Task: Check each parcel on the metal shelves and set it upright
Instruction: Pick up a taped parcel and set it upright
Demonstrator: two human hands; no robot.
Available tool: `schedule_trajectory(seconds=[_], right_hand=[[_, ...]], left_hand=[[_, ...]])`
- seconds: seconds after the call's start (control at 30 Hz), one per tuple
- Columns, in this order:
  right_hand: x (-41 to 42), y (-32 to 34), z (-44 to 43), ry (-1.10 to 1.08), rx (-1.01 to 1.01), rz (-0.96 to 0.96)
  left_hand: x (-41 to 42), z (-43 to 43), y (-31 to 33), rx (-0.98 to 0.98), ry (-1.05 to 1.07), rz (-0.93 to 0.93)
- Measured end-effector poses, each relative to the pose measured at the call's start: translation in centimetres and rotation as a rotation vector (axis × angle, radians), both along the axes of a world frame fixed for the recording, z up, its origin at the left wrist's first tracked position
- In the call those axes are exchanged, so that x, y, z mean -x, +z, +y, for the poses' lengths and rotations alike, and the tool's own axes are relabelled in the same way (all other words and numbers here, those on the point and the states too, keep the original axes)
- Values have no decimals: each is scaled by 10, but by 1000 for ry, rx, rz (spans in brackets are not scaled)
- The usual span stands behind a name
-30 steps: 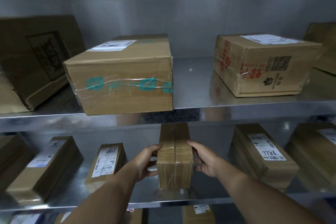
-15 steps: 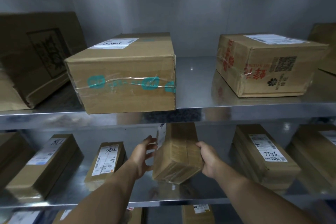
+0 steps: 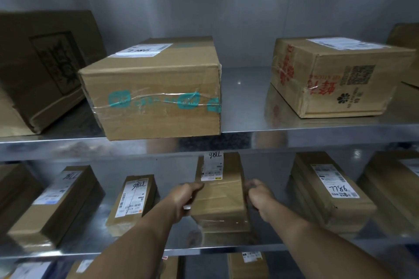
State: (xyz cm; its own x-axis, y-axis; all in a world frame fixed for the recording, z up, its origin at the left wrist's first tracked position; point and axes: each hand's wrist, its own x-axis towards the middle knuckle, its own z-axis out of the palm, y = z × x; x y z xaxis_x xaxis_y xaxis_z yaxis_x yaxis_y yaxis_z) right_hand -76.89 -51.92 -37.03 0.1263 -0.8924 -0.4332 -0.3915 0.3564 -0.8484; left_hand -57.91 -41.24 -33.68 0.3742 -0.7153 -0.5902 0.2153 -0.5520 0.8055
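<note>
Brown taped parcel [image 3: 221, 197] lies flat on the lower shelf [image 3: 95, 246], label up.

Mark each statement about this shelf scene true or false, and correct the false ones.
1. The left hand and the right hand both hold the small parcel on the middle shelf. True.
2. The small parcel's white label faces down. False: it faces up.
3. The teal-taped box sits on the upper shelf. True.
4. The red-printed box stands left of the teal-taped box. False: it stands to its right.
</note>
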Motion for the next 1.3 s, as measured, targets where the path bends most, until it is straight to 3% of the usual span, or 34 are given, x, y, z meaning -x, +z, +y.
schedule_trajectory(seconds=[0.2,0.37,1.03,1.17,1.3], right_hand=[[8,-8,-3,100,-202,-16],[6,-19,-2,243,-102,169],[-15,-27,-5,253,-5,373],[-8,-19,-5,244,-72,254],[0,-8,-8,234,-134,-60]], left_hand=[[7,1,-12,-23,-76,-103],[15,-6,-22,-108,-128,-241],[20,-24,-26,-223,-234,-425],[21,-22,-19,-216,-219,-397],[16,-23,-14,-111,-178,-375]])
